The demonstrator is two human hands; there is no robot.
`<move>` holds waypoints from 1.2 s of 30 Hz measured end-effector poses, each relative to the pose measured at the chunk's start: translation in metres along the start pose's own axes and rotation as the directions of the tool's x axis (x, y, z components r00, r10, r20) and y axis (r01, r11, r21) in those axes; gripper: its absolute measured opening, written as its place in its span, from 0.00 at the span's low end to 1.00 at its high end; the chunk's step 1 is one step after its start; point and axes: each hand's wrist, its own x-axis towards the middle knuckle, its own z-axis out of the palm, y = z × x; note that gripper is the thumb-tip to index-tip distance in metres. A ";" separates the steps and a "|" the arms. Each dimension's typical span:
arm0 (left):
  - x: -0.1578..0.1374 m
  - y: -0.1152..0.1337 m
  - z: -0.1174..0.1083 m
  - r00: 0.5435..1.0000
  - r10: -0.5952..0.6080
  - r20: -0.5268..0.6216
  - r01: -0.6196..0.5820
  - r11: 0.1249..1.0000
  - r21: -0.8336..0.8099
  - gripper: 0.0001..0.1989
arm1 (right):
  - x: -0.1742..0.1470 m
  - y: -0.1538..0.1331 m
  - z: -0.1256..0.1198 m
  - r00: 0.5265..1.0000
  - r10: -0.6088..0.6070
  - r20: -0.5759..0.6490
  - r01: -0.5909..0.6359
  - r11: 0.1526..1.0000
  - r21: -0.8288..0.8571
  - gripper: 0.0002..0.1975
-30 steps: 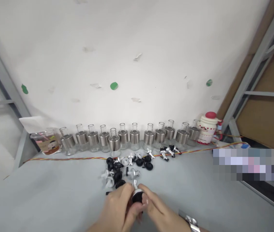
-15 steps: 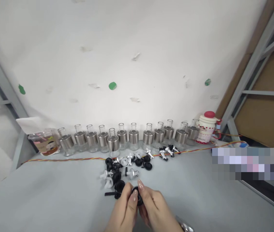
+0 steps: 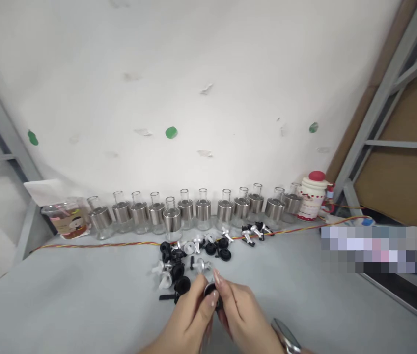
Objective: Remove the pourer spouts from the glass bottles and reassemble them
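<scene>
Between my fingertips, low in the middle of the head view, is a small round black cap-like part [image 3: 210, 290] with a pale rim. My left hand [image 3: 189, 314] pinches it from the left with the thumb across its face. On the other side my right hand [image 3: 243, 309] grips it too, thumb at its upper edge. Fingers cover much of the part. Just beyond the hands lie loose black round parts [image 3: 182, 285] and silver spout-like pieces [image 3: 201, 265], several of each. A black strip-like tab [image 3: 167, 297] sticks out by my left hand.
Several glass bottles with metal sleeves [image 3: 173, 220] line the wall, behind a twisted red-yellow wire [image 3: 120, 244]. A plastic cup [image 3: 70, 223] stands left, a white cup with a red knob [image 3: 310, 199] right. A metal watch [image 3: 285, 337] is on my right wrist.
Both hands have shifted slightly right, with the black part still between them. The part now shows at a steeper tilt, and more of the watch is visible.
</scene>
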 end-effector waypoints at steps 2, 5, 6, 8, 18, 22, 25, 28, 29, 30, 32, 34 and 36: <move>0.007 0.000 -0.005 0.998 -0.066 0.006 0.066 0.998 -0.020 0.20 | 0.006 0.004 -0.005 0.994 -0.095 0.044 0.100 0.987 -0.122 0.20; 0.016 -0.002 -0.009 0.968 -0.245 0.053 0.250 0.950 -0.184 0.20 | 0.013 0.009 -0.011 0.970 -0.227 0.085 0.243 0.913 -0.328 0.18; 0.019 -0.003 -0.009 0.956 -0.283 0.074 0.292 0.921 -0.257 0.19 | 0.015 0.011 -0.012 0.960 -0.258 0.108 0.280 0.879 -0.387 0.17; 0.022 -0.003 -0.009 0.946 -0.314 0.080 0.320 0.868 -0.379 0.17 | 0.017 0.012 -0.014 0.947 -0.280 0.160 0.322 0.815 -0.482 0.14; 0.034 0.018 -0.039 0.901 -0.174 -0.396 -0.014 0.903 -0.429 0.13 | 0.043 0.050 -0.032 0.984 -0.175 -0.028 0.143 0.876 -0.461 0.13; 0.037 0.022 -0.053 0.870 -0.162 -0.466 -0.061 0.902 -0.427 0.14 | 0.049 0.067 -0.031 0.987 -0.162 0.014 0.150 0.868 -0.474 0.14; 0.037 0.023 -0.053 0.872 -0.158 -0.463 -0.069 0.897 -0.436 0.14 | 0.047 0.062 -0.026 0.973 -0.218 0.072 0.224 0.840 -0.493 0.16; 0.036 0.023 -0.051 0.879 -0.137 -0.457 -0.081 0.901 -0.425 0.15 | 0.042 0.049 -0.022 0.942 -0.307 0.138 0.332 0.780 -0.531 0.18; 0.035 0.023 -0.050 0.883 -0.130 -0.452 -0.083 0.903 -0.422 0.15 | 0.040 0.045 -0.021 0.924 -0.340 0.175 0.379 0.751 -0.541 0.19; 0.035 0.023 -0.051 0.888 -0.123 -0.443 -0.085 0.903 -0.420 0.15 | 0.039 0.042 -0.020 0.900 -0.373 0.225 0.433 0.713 -0.552 0.20; 0.035 0.024 -0.052 0.898 -0.106 -0.428 -0.091 0.905 -0.415 0.16 | 0.037 0.041 -0.017 0.840 -0.427 0.336 0.541 0.608 -0.581 0.21; 0.036 0.024 -0.054 0.903 -0.084 -0.421 -0.100 0.913 -0.396 0.17 | 0.038 0.045 -0.014 0.799 -0.455 0.394 0.593 0.487 -0.641 0.18; 0.036 0.024 -0.056 0.904 -0.065 -0.422 -0.110 0.919 -0.377 0.18 | 0.041 0.049 -0.011 0.808 -0.466 0.360 0.558 0.409 -0.722 0.12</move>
